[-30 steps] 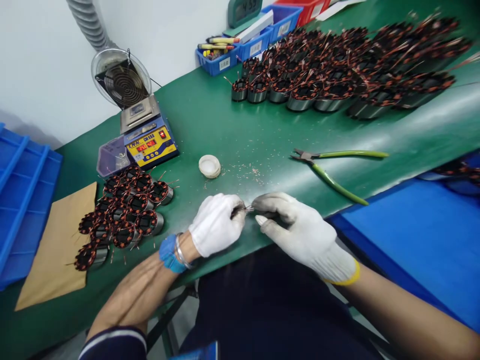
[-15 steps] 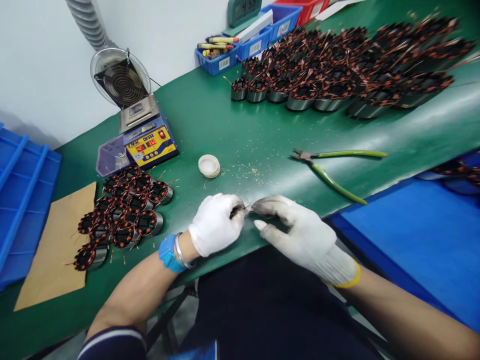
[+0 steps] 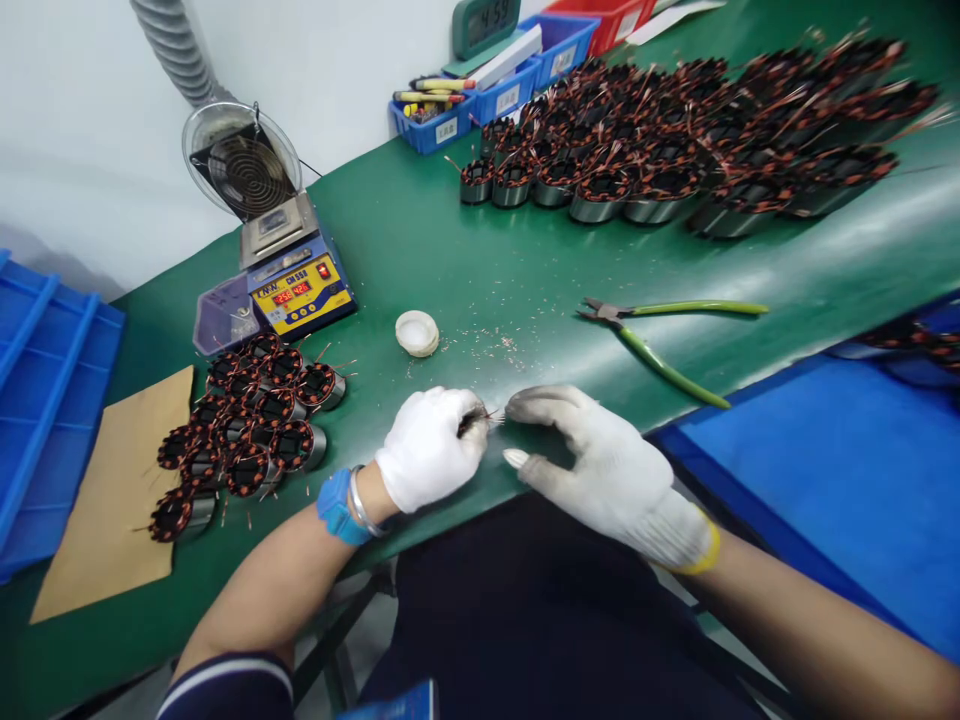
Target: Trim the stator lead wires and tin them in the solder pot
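Observation:
Both of my hands wear white knit gloves and rest on the green mat (image 3: 480,260) near its front edge. My left hand (image 3: 429,447) is closed round a small dark part with thin wires sticking out to the right; most of it is hidden in the fist. My right hand (image 3: 600,465) has its index finger stretched toward those wire ends and its thumb held apart below. The fingertips almost meet the wires. A blue watch and a metal bangle sit on my left wrist.
A cluster of wound copper stators (image 3: 247,430) lies at the left beside brown paper (image 3: 112,500). A solder pot with a yellow panel (image 3: 296,285) and a fan stand behind. A white cap (image 3: 418,332), green-handled cutters (image 3: 660,335), a large pile of stators (image 3: 697,130) and blue bins (image 3: 480,100) lie farther back.
My right thumb has drawn away from the index finger, so the pinch on the wire ends has loosened. My left hand has stayed put.

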Available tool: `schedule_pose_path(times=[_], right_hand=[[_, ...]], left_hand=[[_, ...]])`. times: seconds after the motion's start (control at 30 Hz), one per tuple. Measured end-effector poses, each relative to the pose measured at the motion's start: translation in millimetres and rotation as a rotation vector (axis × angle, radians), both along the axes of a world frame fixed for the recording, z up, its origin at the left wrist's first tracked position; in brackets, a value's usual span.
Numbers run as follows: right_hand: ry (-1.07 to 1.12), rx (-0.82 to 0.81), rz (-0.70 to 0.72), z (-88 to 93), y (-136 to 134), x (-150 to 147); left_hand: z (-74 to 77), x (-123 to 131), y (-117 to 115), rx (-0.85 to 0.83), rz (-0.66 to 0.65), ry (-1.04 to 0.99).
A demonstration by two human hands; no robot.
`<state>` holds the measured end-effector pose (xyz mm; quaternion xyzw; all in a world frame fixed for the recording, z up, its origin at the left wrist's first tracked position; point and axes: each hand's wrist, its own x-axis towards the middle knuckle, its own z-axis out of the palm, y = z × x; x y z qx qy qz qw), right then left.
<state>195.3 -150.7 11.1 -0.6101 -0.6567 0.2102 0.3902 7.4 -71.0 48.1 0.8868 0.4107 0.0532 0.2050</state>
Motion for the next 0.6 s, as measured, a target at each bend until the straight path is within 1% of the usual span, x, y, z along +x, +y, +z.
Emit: schedule_pose_path(times=[0.23,0.47,0.6], right_hand=[[-0.015,0.025,0.036,0.6,4.2,-2.1],[-0.038,0.050,-0.009,-2.6,0.9,-2.5],[-0.083,0.056,0.039,-5.5,-3.9,-0.9]], left_hand=[[0.5,0.6,0.1,0.005,-0.012,0.015],[-0.7,-0.2,-0.3,0.001,-0.009,0.002],[-1.5,-0.6,-0.2,0.026,-0.027,-0.008]])
